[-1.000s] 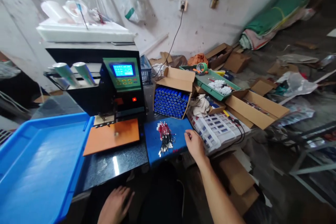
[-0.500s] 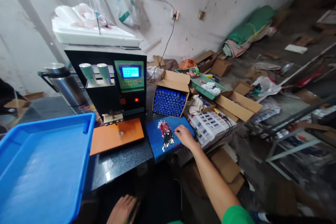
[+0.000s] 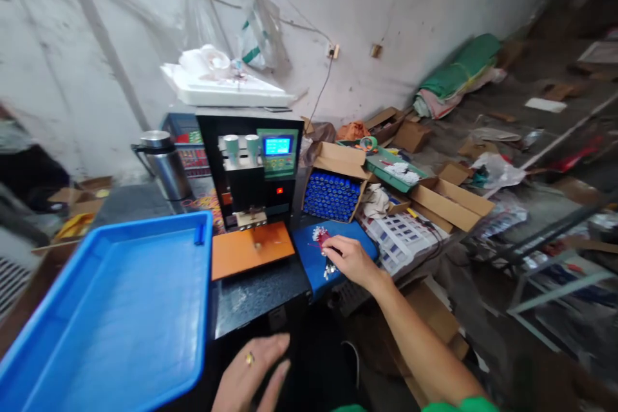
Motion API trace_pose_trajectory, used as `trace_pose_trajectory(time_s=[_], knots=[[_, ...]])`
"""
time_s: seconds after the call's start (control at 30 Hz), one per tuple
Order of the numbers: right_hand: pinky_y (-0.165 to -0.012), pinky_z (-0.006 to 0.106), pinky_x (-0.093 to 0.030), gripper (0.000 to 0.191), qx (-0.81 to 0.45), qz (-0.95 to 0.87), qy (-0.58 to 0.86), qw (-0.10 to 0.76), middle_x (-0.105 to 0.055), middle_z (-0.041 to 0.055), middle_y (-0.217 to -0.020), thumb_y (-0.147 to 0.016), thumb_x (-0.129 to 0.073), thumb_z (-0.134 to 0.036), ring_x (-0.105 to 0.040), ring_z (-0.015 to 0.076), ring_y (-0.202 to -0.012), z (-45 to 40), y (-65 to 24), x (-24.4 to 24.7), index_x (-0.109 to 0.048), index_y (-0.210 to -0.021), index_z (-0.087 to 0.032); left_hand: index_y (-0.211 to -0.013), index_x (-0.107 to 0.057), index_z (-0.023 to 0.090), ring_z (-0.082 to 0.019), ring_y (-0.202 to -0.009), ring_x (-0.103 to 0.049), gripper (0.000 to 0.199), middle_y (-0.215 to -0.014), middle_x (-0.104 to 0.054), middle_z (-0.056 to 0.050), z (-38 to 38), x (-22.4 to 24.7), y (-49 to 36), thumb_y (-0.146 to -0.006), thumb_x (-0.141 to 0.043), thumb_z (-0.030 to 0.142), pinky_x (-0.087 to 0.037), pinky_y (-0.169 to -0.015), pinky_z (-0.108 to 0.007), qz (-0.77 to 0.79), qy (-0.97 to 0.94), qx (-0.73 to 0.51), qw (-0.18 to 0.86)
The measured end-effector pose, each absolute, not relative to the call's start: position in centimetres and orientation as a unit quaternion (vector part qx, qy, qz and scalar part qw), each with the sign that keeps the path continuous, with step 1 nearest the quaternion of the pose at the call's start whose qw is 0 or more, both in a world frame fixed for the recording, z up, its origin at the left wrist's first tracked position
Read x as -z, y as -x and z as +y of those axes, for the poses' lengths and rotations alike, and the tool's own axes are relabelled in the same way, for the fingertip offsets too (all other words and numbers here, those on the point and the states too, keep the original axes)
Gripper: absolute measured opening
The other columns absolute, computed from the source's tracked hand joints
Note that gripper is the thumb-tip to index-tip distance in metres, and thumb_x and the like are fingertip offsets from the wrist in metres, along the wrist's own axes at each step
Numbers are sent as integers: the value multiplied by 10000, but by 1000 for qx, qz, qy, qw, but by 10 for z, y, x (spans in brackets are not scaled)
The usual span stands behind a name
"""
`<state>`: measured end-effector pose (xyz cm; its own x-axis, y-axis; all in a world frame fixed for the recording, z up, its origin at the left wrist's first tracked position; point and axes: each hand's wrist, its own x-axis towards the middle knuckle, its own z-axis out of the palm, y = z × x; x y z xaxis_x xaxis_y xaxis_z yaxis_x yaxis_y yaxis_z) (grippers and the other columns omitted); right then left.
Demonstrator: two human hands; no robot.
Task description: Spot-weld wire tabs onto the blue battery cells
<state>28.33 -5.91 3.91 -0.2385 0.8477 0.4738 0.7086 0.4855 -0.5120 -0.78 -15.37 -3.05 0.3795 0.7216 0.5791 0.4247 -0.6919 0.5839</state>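
Right hand (image 3: 355,261): my feed shows it over the wires, thumb and fingers drawn close together; the fingertips are small and partly hidden here, so I cannot tell whether they grip one.
Left hand (image 3: 253,370): low in front of the desk (image 3: 261,293), thumb parted from the fingers, a gold-coloured ring on one finger.
Wires (image 3: 319,237): I see them bunched on the blue mat (image 3: 305,254), white ends toward the back, shiny metal ends toward the person; the right hand covers their middle.
Machine (image 3: 284,206): black, standing on the desk, its screen (image 3: 278,146) lit blue, a red light glowing below.
Orange plate (image 3: 241,251): flat in front of the machine, left of the mat.
Blue tray (image 3: 149,309): wide and shallow, just left of the orange plate, with a small blue cylinder (image 3: 199,234) in its far right corner.
Cardboard box (image 3: 338,158): open toward me, behind the mat, packed with blue cylinders (image 3: 331,196) showing their ends.
White basket (image 3: 393,238): slatted, at the mat's right.
Steel jug (image 3: 168,170): upright on the desk, behind the tray.
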Motion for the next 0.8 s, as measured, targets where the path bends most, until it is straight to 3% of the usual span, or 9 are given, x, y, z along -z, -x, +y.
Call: trace_pose_trajectory(time_s=[0.13, 0.3, 0.4, 0.53, 0.6, 0.67, 0.8], knots=[[-788, 307, -514, 210, -120, -845, 411, 321, -701, 71, -914, -977, -475, -239, -660, 191, -848, -65, -236, -47, -681, -981, -199, -1260, -595, 220, -219, -1110, -630, 323, -1195, -687, -82, -125, -42, 14, -943, -545, 256, -498, -967, -367, 408, -784, -459, 87], [-773, 305, -514, 189, -157, -867, 355, 312, -694, 71, -885, -970, -497, -239, -657, 199, -834, -70, -202, -46, -684, -986, -213, -1112, -692, 207, -236, -1027, -590, 267, -1068, -722, -75, -95, -50, 25, -928, -580, 365, -414, -951, -423, 485, -792, -368, 33], [-765, 304, -511, 170, -182, -862, 344, 324, -688, 70, -869, -958, -517, -240, -654, 201, -817, -71, -196, -45, -685, -952, -213, -975, -733, 207, -197, -896, -599, 245, -874, -728, -43, -92, -41, 29, -929, -570, 384, -432, -861, -357, 491, -791, -346, 117], [-733, 296, -503, 126, -265, -813, 375, 357, -675, 46, -828, -921, -557, -251, -634, 182, -772, -71, -192, -38, -671, -882, -213, -902, -743, 199, -178, -845, -636, 260, -873, -742, -43, -95, -35, 29, -902, -589, 408, -471, -789, -301, 520, -715, -387, 261], [-673, 282, -506, 99, -366, -728, 398, 421, -674, 37, -824, -875, -616, -299, -624, 169, -730, -72, -187, -29, -652, -890, -208, -900, -751, 187, -188, -845, -664, 271, -897, -757, -53, -98, -34, 27, -872, -621, 423, -495, -777, -292, 534, -660, -406, 338], [-618, 270, -511, 218, -493, -613, 383, 484, -680, 43, -863, -825, -665, -370, -621, 162, -710, -73, -179, -16, -634, -961, -203, -901, -761, 174, -203, -845, -683, 288, -896, -767, -59, -99, -34, 24, -834, -660, 435, -513, -783, -296, 546, -608, -415, 400], [-579, 256, -510, 336, -654, -465, 312, 509, -671, 42, -848, -768, -721, -431, -613, 148, -682, -75, -158, 6, -647, -991, -191, -881, -763, 153, -204, -821, -686, 286, -844, -764, -60, -100, -28, 16, -811, -687, 420, -518, -780, -291, 535, -555, -438, 463]])
